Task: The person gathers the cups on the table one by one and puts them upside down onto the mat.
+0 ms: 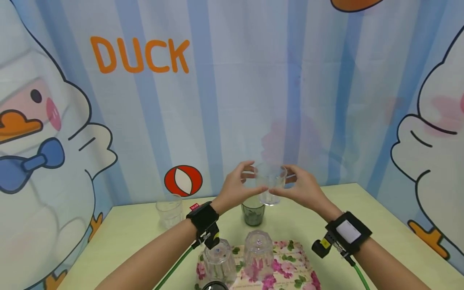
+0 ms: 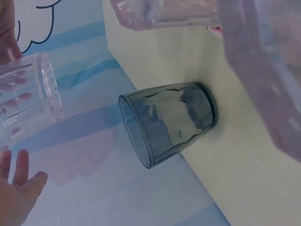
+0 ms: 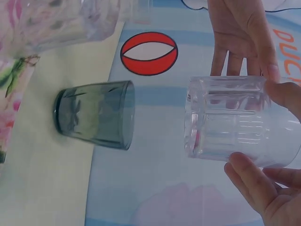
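Observation:
A clear glass tumbler (image 1: pixel 270 196) is held upright in the air between both hands. My left hand (image 1: pixel 235 188) grips its left side, thumb in front and fingers behind. From the right, my right hand (image 1: pixel 305 187) holds it with thumb and fingers; its fingertips press the glass wall in the right wrist view. Beneath and slightly left stands a grey-green tumbler (image 2: pixel 174 122), upright on the table. Two clear glasses, a left one (image 1: pixel 219 262) and a right one (image 1: pixel 258 251), stand upside down on a floral tray (image 1: pixel 290 268) nearer me.
Another clear glass (image 1: pixel 169 211) stands at the back left of the pale yellow table (image 1: pixel 337 225). A dark round object (image 1: pixel 215 286), cut off by the frame, is at the tray's front. Behind the table hangs a striped curtain (image 1: pixel 239 80) with duck drawings.

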`<action>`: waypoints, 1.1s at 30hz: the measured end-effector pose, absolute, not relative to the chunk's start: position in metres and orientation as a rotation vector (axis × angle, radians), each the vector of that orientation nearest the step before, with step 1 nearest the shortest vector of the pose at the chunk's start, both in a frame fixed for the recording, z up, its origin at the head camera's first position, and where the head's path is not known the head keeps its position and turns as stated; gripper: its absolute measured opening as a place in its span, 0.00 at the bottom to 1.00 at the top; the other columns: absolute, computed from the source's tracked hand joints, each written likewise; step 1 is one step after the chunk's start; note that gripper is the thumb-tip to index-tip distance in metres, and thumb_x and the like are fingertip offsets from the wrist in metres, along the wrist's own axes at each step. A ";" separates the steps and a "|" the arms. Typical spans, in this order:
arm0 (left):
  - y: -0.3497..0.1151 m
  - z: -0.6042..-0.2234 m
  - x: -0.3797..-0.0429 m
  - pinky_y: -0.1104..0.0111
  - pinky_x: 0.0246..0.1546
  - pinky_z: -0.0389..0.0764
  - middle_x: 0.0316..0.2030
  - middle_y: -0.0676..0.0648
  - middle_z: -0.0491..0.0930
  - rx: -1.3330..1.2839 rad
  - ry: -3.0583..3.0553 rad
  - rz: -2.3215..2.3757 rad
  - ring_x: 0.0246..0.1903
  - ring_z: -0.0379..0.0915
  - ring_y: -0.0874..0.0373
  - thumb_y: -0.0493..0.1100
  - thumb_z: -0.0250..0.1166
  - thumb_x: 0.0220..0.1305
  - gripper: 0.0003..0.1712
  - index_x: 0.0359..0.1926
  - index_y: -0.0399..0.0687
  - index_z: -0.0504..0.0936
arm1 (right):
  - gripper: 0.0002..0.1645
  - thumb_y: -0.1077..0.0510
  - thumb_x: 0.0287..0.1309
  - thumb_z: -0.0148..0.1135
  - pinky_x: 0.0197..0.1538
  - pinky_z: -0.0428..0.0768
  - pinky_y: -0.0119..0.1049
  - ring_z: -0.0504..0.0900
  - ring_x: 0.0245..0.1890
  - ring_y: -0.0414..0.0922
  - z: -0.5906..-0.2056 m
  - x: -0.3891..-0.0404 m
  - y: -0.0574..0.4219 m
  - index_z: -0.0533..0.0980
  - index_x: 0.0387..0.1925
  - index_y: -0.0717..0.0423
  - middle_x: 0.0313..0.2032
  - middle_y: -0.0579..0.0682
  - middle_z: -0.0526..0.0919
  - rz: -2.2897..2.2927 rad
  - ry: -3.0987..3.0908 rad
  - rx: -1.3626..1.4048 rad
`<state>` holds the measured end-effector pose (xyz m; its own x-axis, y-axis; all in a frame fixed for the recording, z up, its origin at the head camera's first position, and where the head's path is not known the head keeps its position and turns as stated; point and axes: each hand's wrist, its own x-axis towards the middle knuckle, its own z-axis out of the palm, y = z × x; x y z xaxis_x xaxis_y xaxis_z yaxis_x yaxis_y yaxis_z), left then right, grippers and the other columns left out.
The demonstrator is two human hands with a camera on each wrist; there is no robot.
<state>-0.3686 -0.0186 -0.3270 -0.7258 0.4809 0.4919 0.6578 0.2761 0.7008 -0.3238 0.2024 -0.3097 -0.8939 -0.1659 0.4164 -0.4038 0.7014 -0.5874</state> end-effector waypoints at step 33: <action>-0.062 -0.330 -0.318 0.64 0.54 0.83 0.63 0.45 0.68 -0.876 -2.187 -1.744 0.57 0.73 0.48 0.43 0.69 0.58 0.36 0.66 0.51 0.65 | 0.46 0.43 0.46 0.73 0.41 0.84 0.38 0.82 0.49 0.54 -0.288 -0.282 0.159 0.66 0.65 0.55 0.54 0.58 0.78 1.051 -2.534 0.625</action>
<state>-0.3176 -0.0616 -0.3295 -0.8014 0.3167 0.5074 0.5651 0.1229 0.8158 -0.2817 0.1589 -0.2878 -0.8505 -0.2693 0.4518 -0.5100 0.6320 -0.5835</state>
